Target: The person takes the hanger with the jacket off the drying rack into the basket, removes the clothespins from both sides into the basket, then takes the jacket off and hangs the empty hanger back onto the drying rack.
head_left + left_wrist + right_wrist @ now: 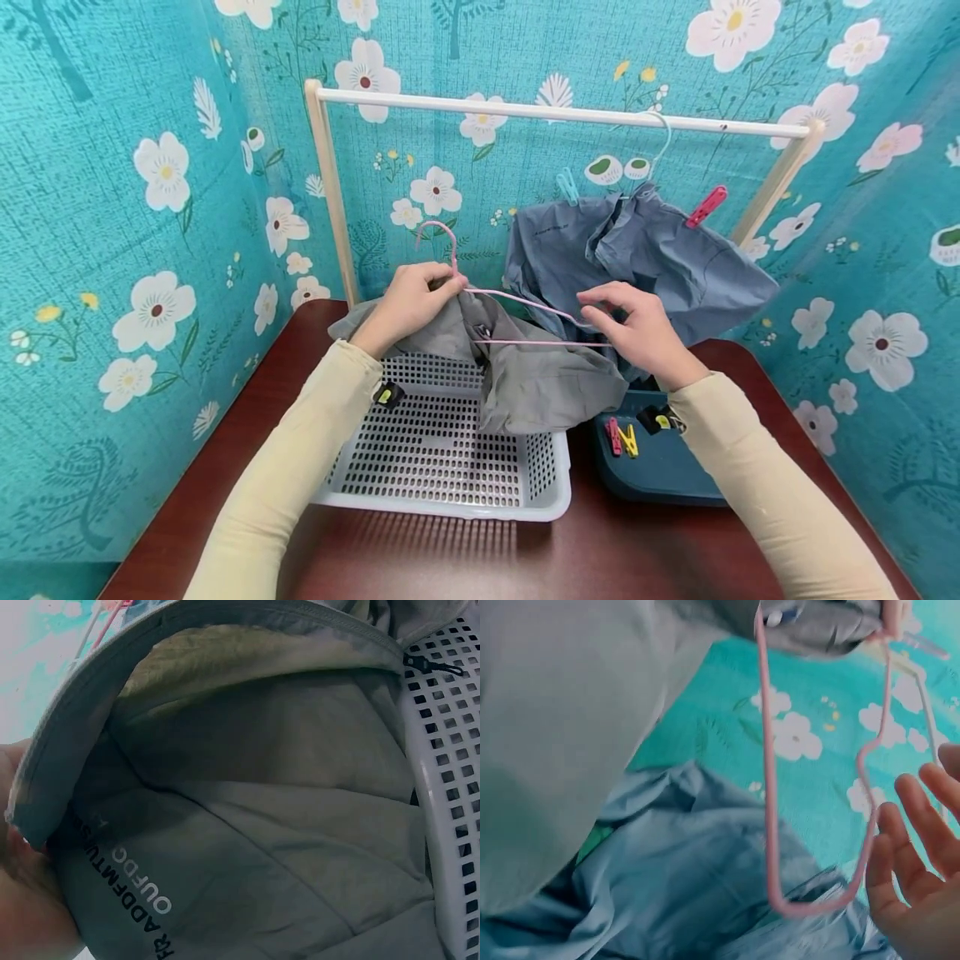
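The left hand (416, 300) is closed around the neck of a pink hanger (540, 342), gathering an edge of a gray garment (551, 379) in the same grip. The right hand (633, 329) is open, its fingers loosely spread just beside the hanger's far end; from here I can't tell whether a fingertip touches the wire. The hanger's hook points upward, clear of the rack (525, 109), and the gray garment, lettered on its inside, droops over the back of a white perforated basket (442, 508). Behind the right hand, a blue garment (562, 250) hangs on a pale blue hanger (667, 137) hooked over the rack's bar, with a light blue clip (567, 186) at one side of its top edge and a hot-pink clip (707, 207) at the other. Below the right wrist, a dark blue tray (675, 475) on the brown desk (420, 562) holds a red clip (613, 437) and a yellow clip (628, 440) side by side. Flowered turquoise cloth (150, 250) surrounds everything.
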The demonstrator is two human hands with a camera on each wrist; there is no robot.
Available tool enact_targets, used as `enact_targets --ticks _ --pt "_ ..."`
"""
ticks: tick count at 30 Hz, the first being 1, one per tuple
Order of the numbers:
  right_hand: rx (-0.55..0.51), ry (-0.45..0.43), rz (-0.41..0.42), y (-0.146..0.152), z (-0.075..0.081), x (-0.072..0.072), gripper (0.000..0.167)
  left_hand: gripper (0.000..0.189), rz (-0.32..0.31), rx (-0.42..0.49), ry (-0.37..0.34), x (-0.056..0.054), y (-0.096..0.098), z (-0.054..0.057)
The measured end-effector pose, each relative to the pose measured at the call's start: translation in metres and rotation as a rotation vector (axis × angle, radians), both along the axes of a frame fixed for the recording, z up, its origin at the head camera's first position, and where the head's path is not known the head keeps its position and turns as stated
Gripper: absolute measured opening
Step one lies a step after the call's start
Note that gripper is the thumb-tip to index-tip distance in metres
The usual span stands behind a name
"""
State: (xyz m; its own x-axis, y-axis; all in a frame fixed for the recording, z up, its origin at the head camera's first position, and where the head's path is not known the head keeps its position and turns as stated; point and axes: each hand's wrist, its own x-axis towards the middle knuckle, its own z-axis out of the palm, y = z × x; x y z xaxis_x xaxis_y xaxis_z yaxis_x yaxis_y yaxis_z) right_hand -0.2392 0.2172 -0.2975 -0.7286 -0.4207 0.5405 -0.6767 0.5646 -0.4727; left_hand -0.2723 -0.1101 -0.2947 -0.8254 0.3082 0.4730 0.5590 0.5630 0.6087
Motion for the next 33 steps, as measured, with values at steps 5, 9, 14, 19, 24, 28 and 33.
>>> enact_targets --ticks 5,9,14,19,24,28,33 --pt "0.09 -0.144 0.024 0.006 -0.007 -0.005 0.023 0.018 -0.061 0.004 -0.001 0.002 0.003 -0.001" --pt "0.11 -0.242 0.054 0.008 -0.01 -0.007 0.018 0.017 -0.117 0.017 -0.019 0.003 0.003 0.0" --pt "0.114 -0.283 0.074 0.011 -0.012 -0.009 0.017 0.016 -0.162 0.02 -0.046 0.002 0.002 -0.002" --pt "0.08 -0.257 0.084 0.015 -0.015 -0.008 0.015 0.018 -0.166 0.023 -0.061 0.001 0.001 -0.005" --pt "0.08 -0.198 0.047 0.021 -0.019 -0.008 0.015 0.019 -0.135 0.055 -0.043 -0.001 -0.001 -0.007" --pt "0.049 -0.204 0.043 0.027 -0.021 -0.008 0.017 0.019 -0.091 0.063 -0.039 -0.003 -0.004 -0.01" --pt "0.031 -0.196 0.035 0.031 -0.022 -0.009 0.016 0.019 -0.072 0.068 -0.083 -0.002 -0.007 -0.01"
